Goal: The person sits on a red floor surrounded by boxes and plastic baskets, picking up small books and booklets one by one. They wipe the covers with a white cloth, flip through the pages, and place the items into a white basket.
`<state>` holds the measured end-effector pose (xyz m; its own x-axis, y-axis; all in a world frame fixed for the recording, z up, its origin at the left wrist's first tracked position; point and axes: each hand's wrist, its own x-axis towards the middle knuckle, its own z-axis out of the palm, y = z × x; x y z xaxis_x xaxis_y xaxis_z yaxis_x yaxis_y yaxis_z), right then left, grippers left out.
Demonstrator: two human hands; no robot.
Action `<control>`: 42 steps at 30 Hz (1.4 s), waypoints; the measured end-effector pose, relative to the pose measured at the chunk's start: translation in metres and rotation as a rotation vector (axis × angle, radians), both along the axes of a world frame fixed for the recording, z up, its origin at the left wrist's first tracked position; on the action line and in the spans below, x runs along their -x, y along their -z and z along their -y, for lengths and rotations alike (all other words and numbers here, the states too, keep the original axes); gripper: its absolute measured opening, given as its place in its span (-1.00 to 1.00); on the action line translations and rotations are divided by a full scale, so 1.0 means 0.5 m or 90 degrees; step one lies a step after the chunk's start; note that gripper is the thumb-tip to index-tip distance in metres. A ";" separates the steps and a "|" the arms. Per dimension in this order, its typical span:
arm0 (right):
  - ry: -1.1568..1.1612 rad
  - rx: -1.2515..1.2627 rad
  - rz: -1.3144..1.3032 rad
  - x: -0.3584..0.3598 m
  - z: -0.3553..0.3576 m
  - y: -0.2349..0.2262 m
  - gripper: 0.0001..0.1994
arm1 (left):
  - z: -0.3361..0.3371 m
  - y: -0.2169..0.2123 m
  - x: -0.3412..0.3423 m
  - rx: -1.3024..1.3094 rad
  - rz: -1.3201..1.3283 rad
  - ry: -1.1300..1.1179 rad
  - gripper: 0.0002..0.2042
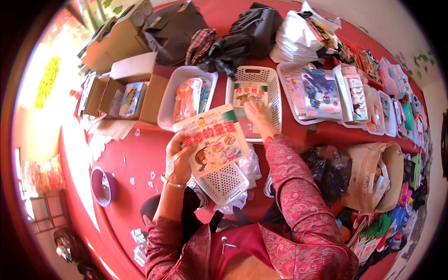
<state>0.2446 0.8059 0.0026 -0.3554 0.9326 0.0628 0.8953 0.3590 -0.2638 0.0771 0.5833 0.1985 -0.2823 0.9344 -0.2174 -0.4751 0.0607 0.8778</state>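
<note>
Nearest the body, the left hand (179,156) grips a children's picture book (212,140) by its left edge, fingers wrapped over the cover, above a white perforated basket (224,183); the book's long axis runs from 7 towards 1 o'clock, cover up. Farther out, at 12 o'clock, the right hand (256,114) lies open and flat on a second book (249,93) inside a white slotted basket (275,100) on the red surface (140,158). A firm hold on the near book, kept level, would probably suit best.
</note>
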 end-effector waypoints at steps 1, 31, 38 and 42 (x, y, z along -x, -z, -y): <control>0.013 0.025 -0.026 -0.013 -0.005 -0.024 -0.64 | -0.008 -0.009 -0.005 -0.028 0.015 0.011 -0.68; 0.224 0.723 -0.854 -0.163 0.226 -0.391 -0.72 | -0.011 0.009 0.068 0.011 0.037 -0.197 -0.74; 0.282 0.584 -0.949 -0.185 0.015 -0.206 -0.71 | -0.017 0.014 0.031 0.054 0.133 -0.097 -0.76; 0.433 0.542 -0.734 -0.146 -0.018 -0.092 -0.73 | -0.019 0.005 0.023 0.083 0.125 -0.042 -0.79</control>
